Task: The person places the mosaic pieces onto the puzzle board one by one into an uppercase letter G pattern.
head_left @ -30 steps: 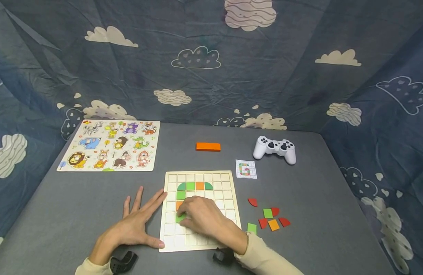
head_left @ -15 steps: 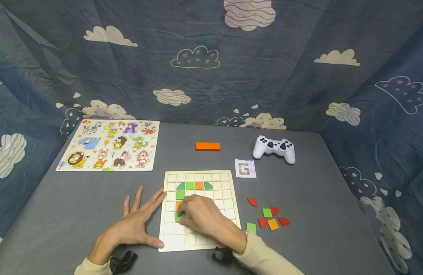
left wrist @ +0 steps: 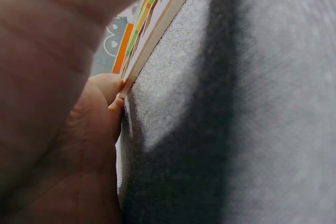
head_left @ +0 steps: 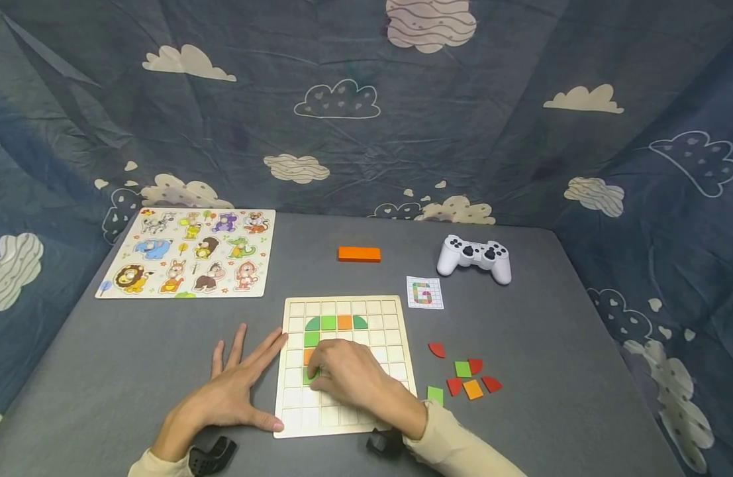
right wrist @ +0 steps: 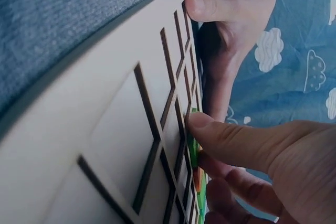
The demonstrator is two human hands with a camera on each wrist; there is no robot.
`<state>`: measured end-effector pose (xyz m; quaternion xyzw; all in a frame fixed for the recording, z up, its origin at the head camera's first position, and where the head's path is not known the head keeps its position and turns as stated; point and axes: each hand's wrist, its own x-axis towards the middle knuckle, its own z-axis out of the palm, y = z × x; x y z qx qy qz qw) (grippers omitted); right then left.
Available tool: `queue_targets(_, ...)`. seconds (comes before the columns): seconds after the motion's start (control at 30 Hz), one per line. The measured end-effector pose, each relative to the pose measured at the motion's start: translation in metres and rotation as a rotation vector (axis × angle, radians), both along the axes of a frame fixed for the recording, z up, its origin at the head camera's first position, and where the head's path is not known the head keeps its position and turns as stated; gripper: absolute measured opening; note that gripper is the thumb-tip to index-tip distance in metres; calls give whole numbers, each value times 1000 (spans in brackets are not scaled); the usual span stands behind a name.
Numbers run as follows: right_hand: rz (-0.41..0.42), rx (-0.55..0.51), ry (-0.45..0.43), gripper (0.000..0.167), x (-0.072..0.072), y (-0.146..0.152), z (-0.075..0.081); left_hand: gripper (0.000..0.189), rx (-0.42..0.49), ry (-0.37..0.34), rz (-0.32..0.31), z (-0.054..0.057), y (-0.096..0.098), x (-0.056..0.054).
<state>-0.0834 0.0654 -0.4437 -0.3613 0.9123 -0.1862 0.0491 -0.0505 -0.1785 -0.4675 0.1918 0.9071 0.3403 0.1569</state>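
A pale wooden grid board [head_left: 366, 391] lies on the grey table. My right hand [head_left: 354, 374] is over it, thumb and fingertips pinching a green square tile [head_left: 307, 377] at a cell in the left part. In the right wrist view the thumb presses that green tile [right wrist: 193, 148]. Above it on the board sit an orange tile [head_left: 307, 357], a green tile [head_left: 312, 338] and a top row with a green tile [head_left: 328, 322], another orange tile [head_left: 344, 322] and dark-green rounded pieces. Spread out, my left hand [head_left: 229, 394] touches the board's left edge with index fingertip and thumb.
Right of the board lie several loose tiles, among them a red piece [head_left: 491, 384] and an orange square [head_left: 473, 389]. A pattern card [head_left: 425, 293], a white game controller [head_left: 475, 260], an orange block [head_left: 359, 254] and an animal puzzle board [head_left: 187, 255] lie farther back.
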Motion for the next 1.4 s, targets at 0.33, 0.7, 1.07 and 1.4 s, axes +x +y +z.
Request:
queue_targets(0.33,6,-9,-5,10,1,14,6,136,-11,-3,5,1,0,0)
queue_targets(0.7,-95,-96,-9,15,-10,62,14,136,7,-7,5,-1,1,-1)
queue_targets(1.07,-229,-177,-43,18,-18,123,16,136,-2,-2,-5,0,0,1)
queue_targets(1.4,-334,-237,-108,26,-24,180,5,135,11,-10,-10,0,0,0)
